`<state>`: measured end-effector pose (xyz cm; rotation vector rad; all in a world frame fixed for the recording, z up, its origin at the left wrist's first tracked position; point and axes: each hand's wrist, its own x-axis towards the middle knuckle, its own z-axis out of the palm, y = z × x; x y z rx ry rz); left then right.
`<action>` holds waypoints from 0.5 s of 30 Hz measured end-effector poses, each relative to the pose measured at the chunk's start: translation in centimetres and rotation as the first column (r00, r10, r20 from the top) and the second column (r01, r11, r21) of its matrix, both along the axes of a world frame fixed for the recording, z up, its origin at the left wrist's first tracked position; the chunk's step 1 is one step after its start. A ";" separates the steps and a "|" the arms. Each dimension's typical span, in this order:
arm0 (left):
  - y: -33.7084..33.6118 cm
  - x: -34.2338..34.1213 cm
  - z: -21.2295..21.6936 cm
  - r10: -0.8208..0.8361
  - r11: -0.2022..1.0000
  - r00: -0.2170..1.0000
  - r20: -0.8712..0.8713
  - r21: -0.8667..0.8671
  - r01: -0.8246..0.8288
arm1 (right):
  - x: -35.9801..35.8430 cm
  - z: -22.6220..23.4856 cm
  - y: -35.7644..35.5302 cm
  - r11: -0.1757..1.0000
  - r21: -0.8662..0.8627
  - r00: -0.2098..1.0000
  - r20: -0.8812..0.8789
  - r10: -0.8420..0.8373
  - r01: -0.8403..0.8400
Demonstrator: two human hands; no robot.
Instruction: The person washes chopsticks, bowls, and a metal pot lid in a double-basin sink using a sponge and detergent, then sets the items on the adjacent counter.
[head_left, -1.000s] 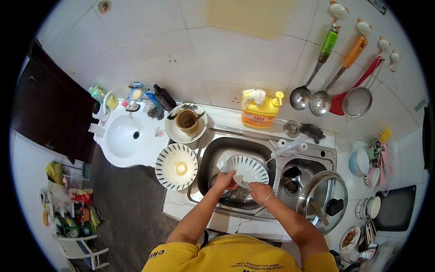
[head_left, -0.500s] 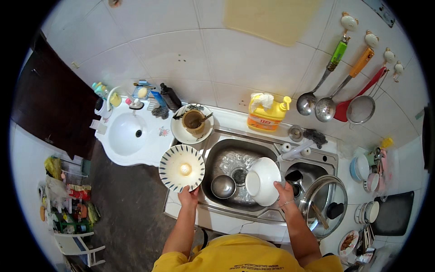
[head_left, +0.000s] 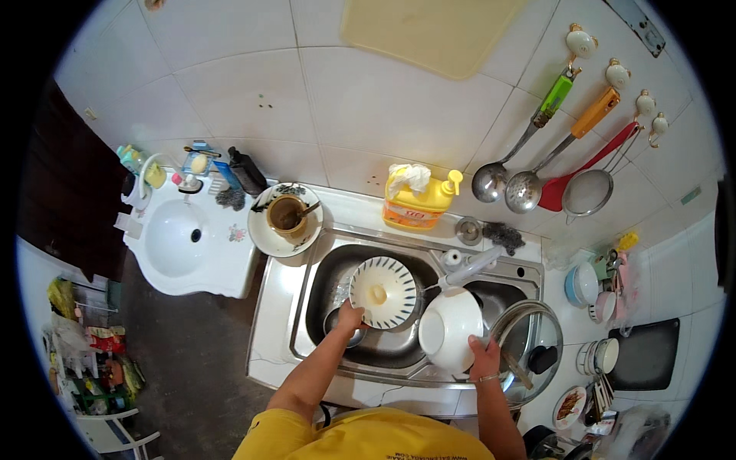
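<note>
My left hand [head_left: 353, 317] grips the rim of a white bowl with dark blue dashes round its edge [head_left: 392, 282]; this striped bowl is held over the large basin of the steel sink [head_left: 326, 277], its inside facing up. In my right hand [head_left: 484, 356] is a plain white bowl [head_left: 449, 328], tilted with its outside toward me, above the divider between the two basins. Beneath my left hand a metal bowl [head_left: 333, 322] lies in the large basin, partly hidden. The pale faucet [head_left: 477, 265] reaches in between the two held bowls.
A glass lid [head_left: 546, 331] covers part of the small basin. Behind the sink stands a yellow pump jug [head_left: 414, 201]; a plate [head_left: 262, 234] with a brown pot [head_left: 287, 213] sits left of it. Ladles [head_left: 491, 182] hang on the wall. A white washbasin [head_left: 170, 249] stands at left.
My left hand has brought the striped bowl rightward, from the counter's left side to over the large basin. The white bowl has shifted right toward the small basin. The head view has shifted slightly.
</note>
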<state>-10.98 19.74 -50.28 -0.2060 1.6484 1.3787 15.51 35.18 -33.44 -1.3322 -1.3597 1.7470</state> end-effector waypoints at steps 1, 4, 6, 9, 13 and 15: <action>0.9 0.0 -0.9 -0.040 0.998 0.999 0.024 -0.042 0.041 | 0.2 0.2 -0.4 0.999 -0.040 0.999 -0.037 -0.039 0.038; 2.5 0.0 -3.5 -0.126 0.991 0.975 0.181 -0.017 0.131 | 0.9 0.7 -0.6 0.996 -0.082 1.000 0.009 -0.025 0.026; 2.8 -0.2 -6.0 -0.155 0.988 0.945 0.288 0.042 0.149 | 1.6 -0.1 -0.6 0.995 -0.103 1.000 -0.024 -0.021 0.018; 3.1 -0.7 -7.9 -0.169 0.985 0.903 0.396 0.092 0.144 | 1.3 0.8 -1.1 0.997 -0.083 1.000 -0.004 -0.005 0.005; 3.4 -0.9 -6.5 -0.137 0.987 0.892 0.431 0.135 0.086 | 0.9 0.1 -0.8 0.997 -0.053 0.994 0.088 0.067 -0.062; 3.1 -0.8 -3.2 -0.132 0.991 0.965 0.227 0.019 0.131 | 0.1 0.1 -0.4 0.991 0.064 0.982 0.154 0.106 -0.117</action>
